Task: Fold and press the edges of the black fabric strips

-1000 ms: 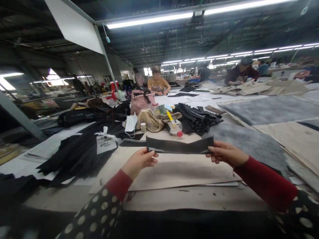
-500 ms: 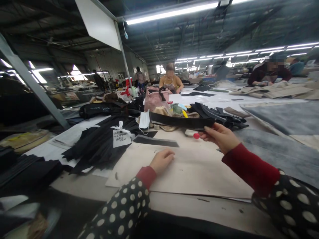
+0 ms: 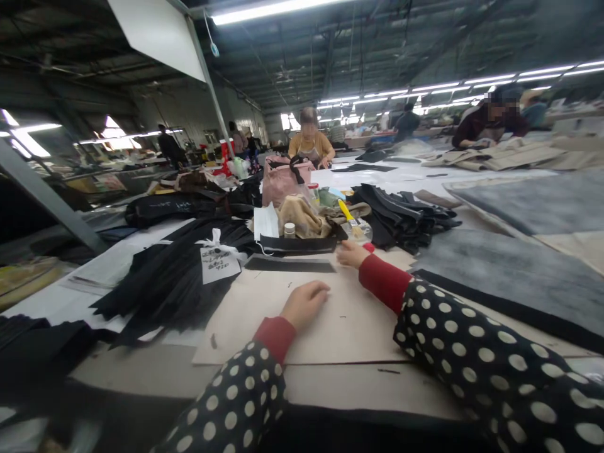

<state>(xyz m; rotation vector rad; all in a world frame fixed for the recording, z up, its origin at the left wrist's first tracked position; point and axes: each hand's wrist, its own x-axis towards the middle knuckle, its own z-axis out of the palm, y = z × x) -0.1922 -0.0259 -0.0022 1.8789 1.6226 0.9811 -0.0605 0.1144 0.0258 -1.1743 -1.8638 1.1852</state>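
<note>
My right hand [image 3: 352, 253] reaches forward over the table and is closed on the right end of a long black fabric strip [image 3: 297, 244]. That strip lies low across the far edge of the tan cardboard sheet [image 3: 330, 327]. A second black strip [image 3: 290, 265] lies flat just in front of it. My left hand [image 3: 304, 303] rests on the cardboard with its fingers curled under and nothing in it. Both arms wear red cuffs and dotted black sleeves.
Behind the strips lie a yellow-handled brush [image 3: 352, 220], a small jar [image 3: 289, 229], a white mask [image 3: 265, 221] and a pink bag [image 3: 283, 179]. Black fabric piles [image 3: 406, 214] and tagged black cloth [image 3: 179, 277] flank them. Grey felt sheets [image 3: 509, 264] cover the right. Other people [image 3: 309, 141] work farther back.
My left hand let go of the strip and dropped onto the cardboard. My right hand carried the strip forward and down to the far edge of the cardboard.
</note>
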